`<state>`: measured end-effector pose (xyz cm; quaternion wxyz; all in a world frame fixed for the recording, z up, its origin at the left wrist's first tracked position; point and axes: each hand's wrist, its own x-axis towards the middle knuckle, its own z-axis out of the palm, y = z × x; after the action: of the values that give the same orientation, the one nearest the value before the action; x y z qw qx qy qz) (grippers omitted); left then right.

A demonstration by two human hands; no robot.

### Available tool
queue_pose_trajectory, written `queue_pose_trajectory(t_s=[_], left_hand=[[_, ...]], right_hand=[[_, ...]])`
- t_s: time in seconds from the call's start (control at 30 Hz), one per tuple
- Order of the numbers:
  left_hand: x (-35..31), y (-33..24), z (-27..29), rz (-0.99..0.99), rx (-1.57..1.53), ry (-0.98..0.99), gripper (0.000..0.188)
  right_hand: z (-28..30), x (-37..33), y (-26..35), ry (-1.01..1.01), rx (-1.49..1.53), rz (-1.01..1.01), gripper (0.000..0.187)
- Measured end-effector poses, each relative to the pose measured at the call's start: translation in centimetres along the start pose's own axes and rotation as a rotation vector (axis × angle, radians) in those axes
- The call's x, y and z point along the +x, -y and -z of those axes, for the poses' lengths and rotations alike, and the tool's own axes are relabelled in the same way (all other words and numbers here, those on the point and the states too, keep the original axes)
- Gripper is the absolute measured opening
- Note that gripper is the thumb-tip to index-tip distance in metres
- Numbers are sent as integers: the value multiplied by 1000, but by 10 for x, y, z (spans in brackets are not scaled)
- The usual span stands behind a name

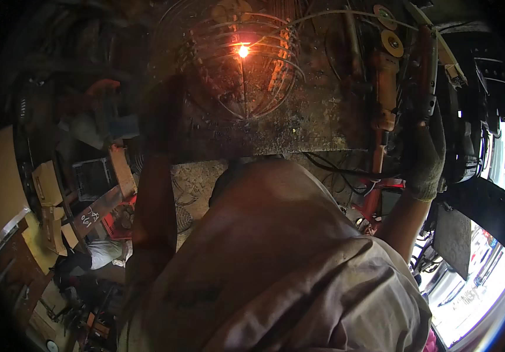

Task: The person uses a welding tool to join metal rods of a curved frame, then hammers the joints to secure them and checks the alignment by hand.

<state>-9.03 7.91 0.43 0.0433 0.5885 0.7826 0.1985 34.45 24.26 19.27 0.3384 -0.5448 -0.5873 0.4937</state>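
Note:
On the dark worktable stands a rounded basket-like frame of bent metal rods, with a glowing bright spot on its upper middle. My right hand, in a pale knit work glove, is closed around the lower end of a long electrode holder at the table's right side. A thin welding rod arcs from the holder's top toward the bright spot. My left forearm reaches up to the frame's left side. The left hand is lost in dark shadow, its fingers hidden.
An orange angle grinder with a yellowish disc lies left of the holder. A black cable runs below the table edge toward my right hand. Cardboard pieces and a red crate are at left. Bright daylight enters at right.

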Motion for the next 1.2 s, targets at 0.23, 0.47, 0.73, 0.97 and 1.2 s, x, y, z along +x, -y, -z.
queue_pose_trajectory(t_s=[0.23, 0.47, 0.73, 0.97, 1.2], left_hand=[[-7, 11, -7, -88, 244, -74, 41], [-7, 7, 1, -52, 134, -89, 42], [-3, 6, 0, -50, 78, -82, 43], [-3, 5, 2, -35, 25, -81, 44], [-1, 8, 4, -5, -40, -74, 45]], right_hand=[[-5, 1, -2, -69, 10, 40, 52], [-4, 12, 8, -84, -294, -98, 41], [-18, -5, 6, -128, 34, 65, 41], [0, -10, -3, -183, -19, 112, 39], [35, -31, -24, -354, -204, 249, 39]])
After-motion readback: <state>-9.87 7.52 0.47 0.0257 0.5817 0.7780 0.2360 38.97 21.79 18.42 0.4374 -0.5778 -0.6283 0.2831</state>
